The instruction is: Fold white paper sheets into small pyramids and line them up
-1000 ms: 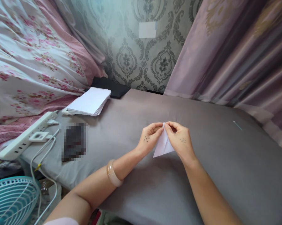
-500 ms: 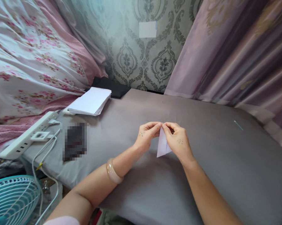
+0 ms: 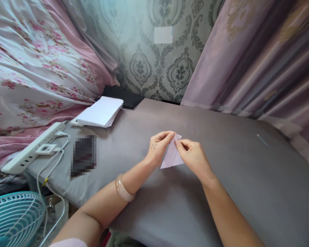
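Observation:
A folded sheet of pale pink paper point(image 3: 173, 157) is held up between my two hands, above the grey-covered surface point(image 3: 133, 137). It is roughly triangular, narrow at the top and wide at the bottom, with a crease down its middle. My left hand point(image 3: 158, 147) pinches it near the top, thumb uppermost. On the other side, my right hand point(image 3: 192, 153) grips its right edge between thumb and fingers, slightly lower. A small corner of paper shows above the fingertips. Some of the fingers behind the paper are hidden.
A stack of white paper point(image 3: 101, 111) lies at the back left, by a black folded item point(image 3: 125, 96). Left of me are a white power strip point(image 3: 33, 151) with cables, a blurred dark object point(image 3: 83, 154) and a turquoise fan point(image 3: 12, 219). A thin stick point(image 3: 261, 139) lies right.
The paper has turned and shows more of its broad face, its lower corner now further left. My right fingers have shifted slightly down from the tip.

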A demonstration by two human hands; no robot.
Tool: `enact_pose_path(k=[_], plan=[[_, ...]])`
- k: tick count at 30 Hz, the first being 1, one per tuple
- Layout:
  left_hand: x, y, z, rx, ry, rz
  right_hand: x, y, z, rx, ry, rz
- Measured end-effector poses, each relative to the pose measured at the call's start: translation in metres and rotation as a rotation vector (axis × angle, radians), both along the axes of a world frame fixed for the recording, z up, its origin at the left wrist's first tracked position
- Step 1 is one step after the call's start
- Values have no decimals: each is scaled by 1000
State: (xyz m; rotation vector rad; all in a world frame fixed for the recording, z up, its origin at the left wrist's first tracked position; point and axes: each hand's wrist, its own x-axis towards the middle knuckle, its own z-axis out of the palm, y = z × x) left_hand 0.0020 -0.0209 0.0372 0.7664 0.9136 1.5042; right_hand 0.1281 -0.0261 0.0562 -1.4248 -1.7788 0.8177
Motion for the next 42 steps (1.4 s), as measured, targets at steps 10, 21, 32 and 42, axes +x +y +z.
enact_pose_path(k=[10,21,32,42], plan=[[-4,1,-2,-55,-121,-90,1,10,-3,-213,418,11],[-5,0,-2,-77,-144,-143,-1,7,-1,-174,442,-4],[-8,4,-2,-113,-167,-101,-5,6,-5,-70,392,40],[-11,4,1,-143,-188,-131,-6,4,-6,-43,389,64]])
